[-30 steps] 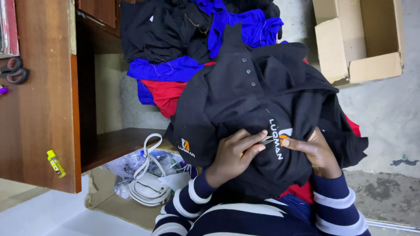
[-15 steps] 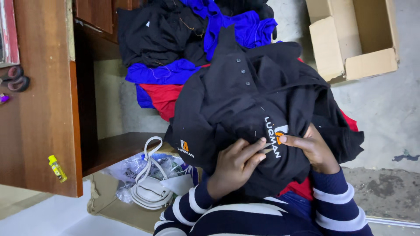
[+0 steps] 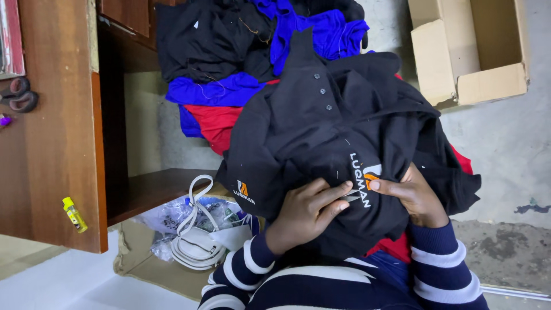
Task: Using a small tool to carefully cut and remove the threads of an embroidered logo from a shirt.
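A black polo shirt (image 3: 327,126) with a button placket and a white and orange printed logo lies bunched over my lap. My left hand (image 3: 304,213) rests on its front, fingers pressed together on the fabric just left of the logo. My right hand (image 3: 412,195) grips the cloth at the logo's right side, thumb tip on the print and fingers tucked under a fold. Both sleeves are navy with white stripes. Another small logo (image 3: 243,191) shows on the shirt's lower left edge.
Behind the shirt lies a heap of black, blue (image 3: 321,28) and red (image 3: 215,123) garments. An open cardboard box (image 3: 459,57) stands at top right. A wooden desk (image 3: 57,143) at left carries scissors (image 3: 20,95) and a yellow lighter (image 3: 74,214). A white handbag (image 3: 198,244) sits below.
My left fingers have slid slightly right toward the logo. The right hand and the shirt stay almost where they were.
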